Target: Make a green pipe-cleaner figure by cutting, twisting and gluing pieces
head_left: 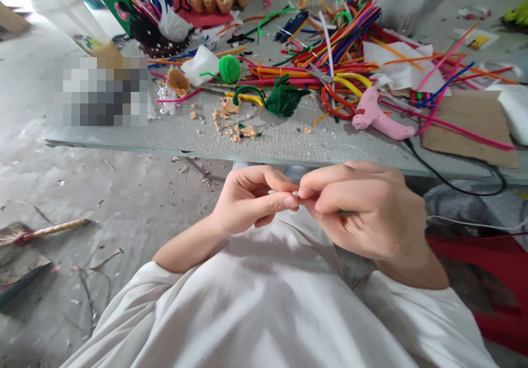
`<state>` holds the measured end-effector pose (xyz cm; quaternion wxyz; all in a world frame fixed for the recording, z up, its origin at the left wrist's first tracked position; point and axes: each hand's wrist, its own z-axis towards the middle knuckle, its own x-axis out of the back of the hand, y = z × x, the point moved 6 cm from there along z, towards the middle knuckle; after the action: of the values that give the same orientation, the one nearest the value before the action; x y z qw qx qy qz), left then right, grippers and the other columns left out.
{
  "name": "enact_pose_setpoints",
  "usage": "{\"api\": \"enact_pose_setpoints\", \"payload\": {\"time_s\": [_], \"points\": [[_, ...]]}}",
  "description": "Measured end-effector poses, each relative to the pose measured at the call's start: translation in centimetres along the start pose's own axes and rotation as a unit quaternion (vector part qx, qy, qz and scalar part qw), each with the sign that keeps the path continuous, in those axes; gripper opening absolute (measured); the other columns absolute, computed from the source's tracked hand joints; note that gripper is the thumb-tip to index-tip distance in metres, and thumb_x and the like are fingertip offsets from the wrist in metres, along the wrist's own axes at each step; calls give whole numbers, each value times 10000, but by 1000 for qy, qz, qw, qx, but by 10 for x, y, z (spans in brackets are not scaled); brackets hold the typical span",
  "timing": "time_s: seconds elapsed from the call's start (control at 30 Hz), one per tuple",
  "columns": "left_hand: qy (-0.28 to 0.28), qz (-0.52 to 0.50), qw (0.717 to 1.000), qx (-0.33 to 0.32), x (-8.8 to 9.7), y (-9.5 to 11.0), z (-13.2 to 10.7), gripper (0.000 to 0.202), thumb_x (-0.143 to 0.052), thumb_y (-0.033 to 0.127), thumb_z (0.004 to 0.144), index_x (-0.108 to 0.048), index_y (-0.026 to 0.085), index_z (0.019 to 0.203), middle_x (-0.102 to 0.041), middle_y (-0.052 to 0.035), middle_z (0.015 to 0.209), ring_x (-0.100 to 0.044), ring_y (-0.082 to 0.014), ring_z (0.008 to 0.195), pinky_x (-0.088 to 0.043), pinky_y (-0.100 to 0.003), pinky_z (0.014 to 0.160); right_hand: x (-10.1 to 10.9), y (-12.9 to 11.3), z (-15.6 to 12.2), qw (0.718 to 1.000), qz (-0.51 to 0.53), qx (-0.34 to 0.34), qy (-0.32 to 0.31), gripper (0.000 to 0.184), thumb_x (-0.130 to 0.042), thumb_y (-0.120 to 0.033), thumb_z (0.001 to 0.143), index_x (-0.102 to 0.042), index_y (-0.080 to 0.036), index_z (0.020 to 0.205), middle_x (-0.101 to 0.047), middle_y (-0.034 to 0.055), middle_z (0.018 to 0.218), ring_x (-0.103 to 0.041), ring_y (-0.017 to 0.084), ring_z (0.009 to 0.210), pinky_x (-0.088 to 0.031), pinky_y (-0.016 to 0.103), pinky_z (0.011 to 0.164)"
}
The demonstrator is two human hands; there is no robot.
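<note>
In front of my white shirt, my left hand (256, 197) and my right hand (367, 208) meet at the fingertips. Both are closed in a pinch on a small white piece (295, 193), mostly covered by the fingers, so its kind cannot be made out. The hands are held in the air just before the table edge. Beyond them on the table lie a pink glue gun (385, 117), scissors with red handles (336, 104), scissors with yellow handles (352, 82), a dark green yarn bundle (284, 98) and a bright green yarn ball (229, 69).
Many coloured pipe cleaners (305, 71) are heaped on the grey table (165, 137). Torn carton scraps (231, 123) lie near its edge. A cardboard piece (466, 128) and the glue gun's black cord (445, 184) are at right. A plastic cup (70, 16) stands at left.
</note>
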<state>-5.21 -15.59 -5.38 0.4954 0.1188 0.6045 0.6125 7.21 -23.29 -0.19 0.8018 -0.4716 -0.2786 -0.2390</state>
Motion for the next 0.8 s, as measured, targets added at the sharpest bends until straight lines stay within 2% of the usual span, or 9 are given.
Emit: {"api": "enact_pose_setpoints", "payload": {"time_s": [0.07,0.13,0.23,0.3,0.4,0.47,0.53,0.63,0.8], "points": [[-4,68,997,24,1,10,3,188,-893,186,688,-753,141,806,-736,-24,738,-580,-45,484,-459,-120,431,0,-7,1,996,-50,77,10,199,-631,-96,891,-632,-295,893,-757,-55,1032,-668,134,737,-418,342,667],[-10,146,988,43,3,22,9,217,-912,229,668,-768,125,794,-743,-55,741,-653,-101,599,-504,-156,513,0,-9,3,993,-57,103,19,179,-630,-98,889,-604,-264,828,-761,-37,1061,-655,125,725,-405,330,650],[-56,236,968,61,2,35,18,230,-899,306,695,-788,124,781,-722,-45,681,-628,-104,579,-455,-163,487,0,-11,4,989,-66,124,41,195,-619,-71,879,-590,-263,859,-754,-29,1101,-652,116,749,-407,316,657],[-75,246,964,68,0,37,20,221,-895,313,699,-788,126,749,-701,-30,637,-592,-85,532,-411,-157,452,-1,-14,4,985,-91,138,38,224,-604,-37,862,-564,-257,856,-746,-30,1092,-638,107,738,-406,310,641],[-49,164,982,79,-1,30,17,220,-906,294,683,-769,125,715,-692,-19,619,-501,-42,423,-334,-144,360,-3,-14,3,987,-96,122,28,281,-623,-21,835,-461,-231,742,-727,-39,1040,-598,88,690,-403,288,591],[-22,92,991,95,-2,20,12,217,-914,270,671,-758,129,728,-699,-10,633,-473,-30,379,-330,-134,318,-2,-16,2,987,-80,124,61,351,-643,-12,817,-387,-216,691,-708,-32,997,-582,71,676,-406,258,562],[3,40,993,107,-4,9,7,214,-912,249,672,-745,132,736,-714,-5,663,-505,-37,375,-382,-127,316,0,-19,-1,981,-82,140,108,376,-633,8,810,-360,-208,666,-697,-19,952,-574,55,649,-399,229,528],[36,-18,994,102,-7,1,2,183,-879,240,719,-730,138,750,-722,13,680,-528,-36,366,-425,-119,323,-3,-22,-3,968,-134,152,149,366,-601,7,827,-363,-199,639,-710,4,920,-561,42,591,-380,212,479],[64,-89,986,122,-16,-3,-5,187,-833,285,780,-711,151,732,-723,25,666,-508,-28,352,-392,-102,285,-5,-29,-4,941,-163,212,209,251,-577,-33,864,-465,-200,714,-741,19,931,-601,60,611,-431,211,505]]}}
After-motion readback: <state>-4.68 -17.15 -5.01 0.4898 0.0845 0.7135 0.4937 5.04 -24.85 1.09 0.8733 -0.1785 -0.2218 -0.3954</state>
